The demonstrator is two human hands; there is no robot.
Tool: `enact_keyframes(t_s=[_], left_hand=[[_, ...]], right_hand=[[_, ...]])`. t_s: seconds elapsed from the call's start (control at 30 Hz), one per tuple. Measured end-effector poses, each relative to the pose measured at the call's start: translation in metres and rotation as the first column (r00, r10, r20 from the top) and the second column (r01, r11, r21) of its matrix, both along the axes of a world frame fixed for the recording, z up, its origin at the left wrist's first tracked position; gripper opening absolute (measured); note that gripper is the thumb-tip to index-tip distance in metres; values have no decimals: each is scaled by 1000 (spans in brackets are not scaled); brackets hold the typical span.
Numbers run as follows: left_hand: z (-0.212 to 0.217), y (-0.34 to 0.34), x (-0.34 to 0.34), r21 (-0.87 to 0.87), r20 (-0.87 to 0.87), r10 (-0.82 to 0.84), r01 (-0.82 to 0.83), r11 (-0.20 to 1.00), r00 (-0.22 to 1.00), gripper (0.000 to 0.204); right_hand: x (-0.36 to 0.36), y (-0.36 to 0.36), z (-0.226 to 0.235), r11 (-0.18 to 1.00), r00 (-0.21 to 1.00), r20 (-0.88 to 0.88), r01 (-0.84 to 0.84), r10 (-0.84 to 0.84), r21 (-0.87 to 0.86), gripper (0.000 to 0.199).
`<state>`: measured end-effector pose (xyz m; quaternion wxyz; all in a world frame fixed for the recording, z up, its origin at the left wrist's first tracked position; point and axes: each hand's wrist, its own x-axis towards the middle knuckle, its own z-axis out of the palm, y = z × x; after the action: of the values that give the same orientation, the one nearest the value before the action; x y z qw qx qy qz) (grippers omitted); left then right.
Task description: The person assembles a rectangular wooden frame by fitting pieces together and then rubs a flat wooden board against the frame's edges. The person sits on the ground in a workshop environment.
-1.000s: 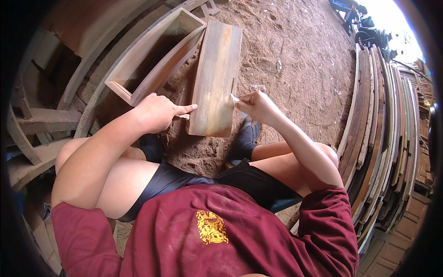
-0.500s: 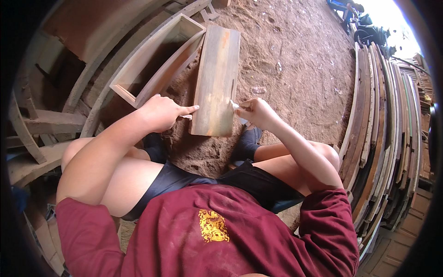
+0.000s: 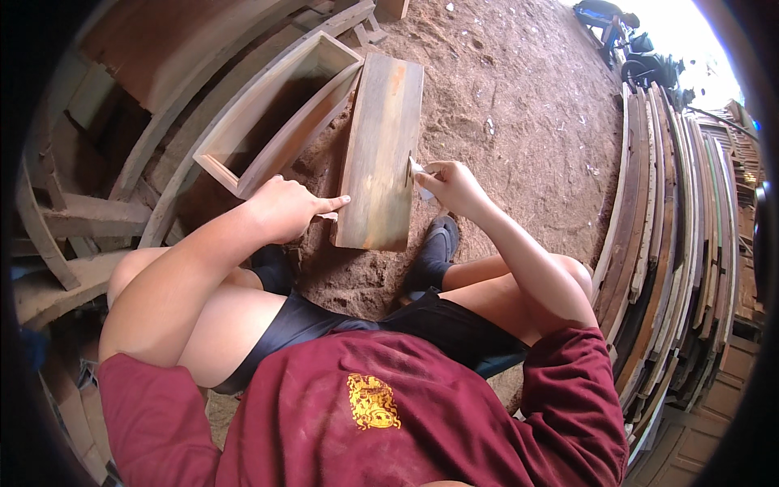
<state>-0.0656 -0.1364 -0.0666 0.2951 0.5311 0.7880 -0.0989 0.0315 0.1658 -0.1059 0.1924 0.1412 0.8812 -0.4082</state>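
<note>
A wooden board (image 3: pixel 377 146) with grey and yellowish grain lies in front of me, its long side pointing away. My left hand (image 3: pixel 286 207) is at its left edge, index finger stretched onto the surface. The other fingers are curled, and a small pale scrap (image 3: pixel 328 217) shows beneath them; its kind is unclear. At the right edge, my right hand (image 3: pixel 456 188) pinches a small white, sheet-like piece (image 3: pixel 419 172). Its tip meets the board's edge beside a dark narrow mark (image 3: pixel 409 156). Whether that mark is a slot or a crack I cannot tell.
An open wooden box (image 3: pixel 217 169), drawer-like, stands left of the board. Wooden frame pieces (image 3: pixel 93 215) crowd the far left. Long planks (image 3: pixel 649 211) are stacked along the right. Brown, dusty ground (image 3: pixel 519 105) with small scraps surrounds the board. My foot (image 3: pixel 438 243) rests near its lower right corner.
My right hand has moved slightly up along the board's right edge with the white piece. The left hand keeps its place at the left edge. The board appears slightly lower in view.
</note>
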Motion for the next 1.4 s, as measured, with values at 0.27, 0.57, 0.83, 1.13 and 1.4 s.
enact_keyframes(t_s=[0.27,0.57,0.83,1.13,1.4], left_hand=[[-1,-1,-1,-18,33,32,-31,999,999,80],[-4,-2,-1,-5,29,35,-34,999,999,81],[-2,-1,0,-19,43,32,-32,999,999,83],[-1,0,0,-34,31,20,-19,999,999,84],[7,3,1,-72,27,11,-9,997,1000,80]], right_hand=[[-19,3,10,997,996,64,58,-62,60,41],[-32,6,7,995,997,27,75,-77,66,38],[-38,8,5,991,994,0,106,-106,86,40],[-19,1,2,992,998,6,68,-69,107,35],[6,-8,4,994,1000,21,-4,1,109,38]])
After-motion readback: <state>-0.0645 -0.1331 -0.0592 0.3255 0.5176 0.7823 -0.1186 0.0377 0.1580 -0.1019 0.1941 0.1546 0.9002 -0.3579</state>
